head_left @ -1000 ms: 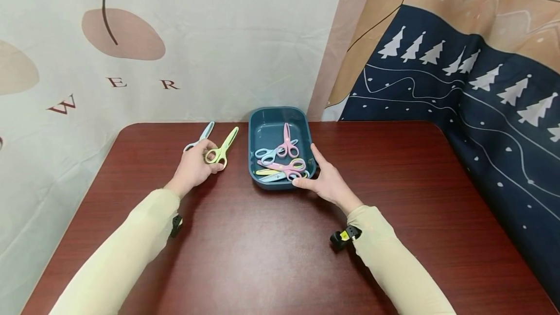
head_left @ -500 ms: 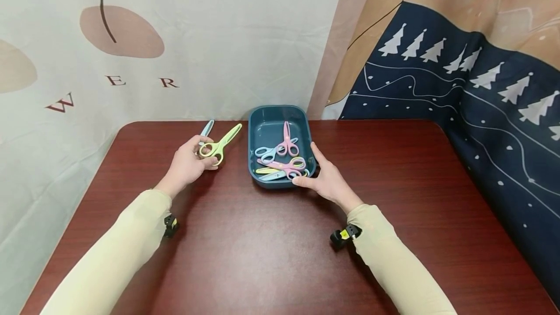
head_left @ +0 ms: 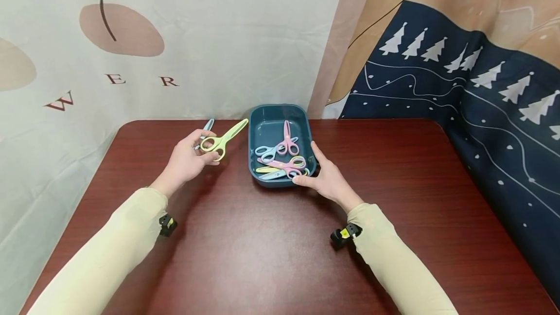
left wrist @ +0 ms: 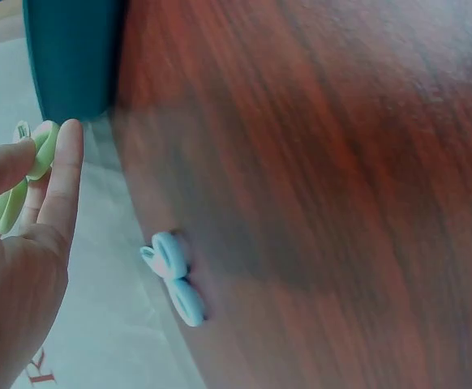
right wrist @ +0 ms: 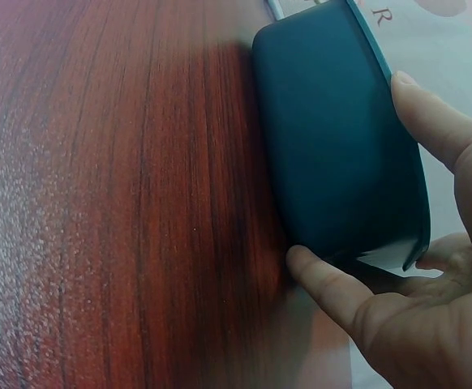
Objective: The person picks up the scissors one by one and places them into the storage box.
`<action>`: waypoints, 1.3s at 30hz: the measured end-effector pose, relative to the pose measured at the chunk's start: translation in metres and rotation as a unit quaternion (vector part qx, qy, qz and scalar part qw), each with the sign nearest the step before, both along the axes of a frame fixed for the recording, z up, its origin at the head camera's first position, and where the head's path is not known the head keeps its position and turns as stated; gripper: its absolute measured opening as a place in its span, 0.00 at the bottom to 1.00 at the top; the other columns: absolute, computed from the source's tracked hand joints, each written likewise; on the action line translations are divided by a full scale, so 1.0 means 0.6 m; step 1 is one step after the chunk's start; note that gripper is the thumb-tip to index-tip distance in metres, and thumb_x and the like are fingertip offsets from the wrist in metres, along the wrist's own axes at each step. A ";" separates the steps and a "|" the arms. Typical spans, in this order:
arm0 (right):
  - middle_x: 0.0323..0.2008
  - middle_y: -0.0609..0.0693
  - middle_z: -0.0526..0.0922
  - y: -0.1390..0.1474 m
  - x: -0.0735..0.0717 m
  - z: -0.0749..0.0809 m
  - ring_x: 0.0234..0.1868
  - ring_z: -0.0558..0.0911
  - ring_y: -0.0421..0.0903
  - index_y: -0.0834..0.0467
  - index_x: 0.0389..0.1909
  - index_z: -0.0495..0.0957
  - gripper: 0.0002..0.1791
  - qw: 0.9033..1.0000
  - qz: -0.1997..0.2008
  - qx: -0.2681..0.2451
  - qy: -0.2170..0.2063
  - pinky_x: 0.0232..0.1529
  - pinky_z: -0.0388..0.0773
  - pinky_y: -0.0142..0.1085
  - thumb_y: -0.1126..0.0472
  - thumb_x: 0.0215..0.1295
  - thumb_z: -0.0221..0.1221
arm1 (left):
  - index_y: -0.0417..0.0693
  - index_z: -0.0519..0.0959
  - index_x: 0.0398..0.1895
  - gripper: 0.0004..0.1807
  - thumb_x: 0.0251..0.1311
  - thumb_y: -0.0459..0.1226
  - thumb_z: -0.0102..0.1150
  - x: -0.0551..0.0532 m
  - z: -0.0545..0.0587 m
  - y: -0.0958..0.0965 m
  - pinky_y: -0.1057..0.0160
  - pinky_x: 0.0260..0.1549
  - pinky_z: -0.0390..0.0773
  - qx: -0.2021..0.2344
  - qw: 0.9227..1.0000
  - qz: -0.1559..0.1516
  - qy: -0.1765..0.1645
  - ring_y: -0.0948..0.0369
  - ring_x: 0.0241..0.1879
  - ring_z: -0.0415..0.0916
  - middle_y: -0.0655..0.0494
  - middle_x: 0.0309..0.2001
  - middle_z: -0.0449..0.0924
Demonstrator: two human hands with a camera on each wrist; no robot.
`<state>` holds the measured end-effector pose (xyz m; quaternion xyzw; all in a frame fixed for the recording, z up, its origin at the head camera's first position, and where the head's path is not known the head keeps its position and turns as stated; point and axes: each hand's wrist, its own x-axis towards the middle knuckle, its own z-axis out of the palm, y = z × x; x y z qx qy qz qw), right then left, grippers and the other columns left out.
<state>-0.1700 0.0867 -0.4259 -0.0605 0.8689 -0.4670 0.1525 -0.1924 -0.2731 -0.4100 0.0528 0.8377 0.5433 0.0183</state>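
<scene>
My left hand [head_left: 185,157] pinches a pair of light green scissors [head_left: 222,142] by the handles. Their blades point up and right, the tips beside the tray's left rim. Behind that hand, light blue scissors [left wrist: 173,275] lie on the table near its back edge, partly hidden in the head view. A dark blue tray [head_left: 265,126] contains several pairs of pink, blue and yellow scissors, such as pink scissors [head_left: 287,132] pointing away. My right hand [head_left: 330,179] grips the tray's near right corner, thumb [right wrist: 418,105] at the rim and fingers against the side.
The brown table [head_left: 262,252] has its back edge against a pale printed cloth [head_left: 210,38]. A navy cloth with white trees [head_left: 411,81] hangs along the right. A small black camera [head_left: 167,225] sits on the left wrist, another camera [head_left: 344,235] on the right.
My left hand has lifted the green scissors, and their tips have moved up and right to the tray. My right hand and the tray have stayed in place.
</scene>
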 end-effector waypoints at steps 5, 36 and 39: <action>0.81 0.57 0.54 0.001 -0.001 -0.001 0.78 0.59 0.59 0.48 0.85 0.40 0.63 1.000 -0.002 0.001 0.003 0.74 0.61 0.60 0.48 0.61 0.74 | 0.30 0.70 0.62 0.25 0.62 0.19 0.62 -0.001 0.011 0.007 0.56 0.37 0.88 0.018 1.000 -0.016 0.008 0.70 0.32 0.83 0.36 0.45 0.73; 0.82 0.56 0.53 -0.001 0.000 -0.001 0.78 0.59 0.58 0.47 0.85 0.40 0.63 1.000 -0.002 0.000 0.000 0.74 0.61 0.60 0.47 0.61 0.74 | 0.37 0.73 0.67 0.27 0.64 0.22 0.63 -0.007 0.067 0.064 0.60 0.36 0.88 -0.030 0.995 -0.097 -0.023 0.57 0.39 0.87 0.33 0.52 0.79; 0.82 0.56 0.53 0.000 -0.001 -0.003 0.78 0.59 0.58 0.47 0.85 0.39 0.63 1.000 -0.002 0.000 -0.002 0.74 0.61 0.61 0.47 0.61 0.74 | 0.35 0.73 0.67 0.27 0.64 0.22 0.63 -0.009 0.072 0.069 0.58 0.38 0.88 -0.026 0.994 -0.108 -0.024 0.55 0.40 0.87 0.35 0.53 0.79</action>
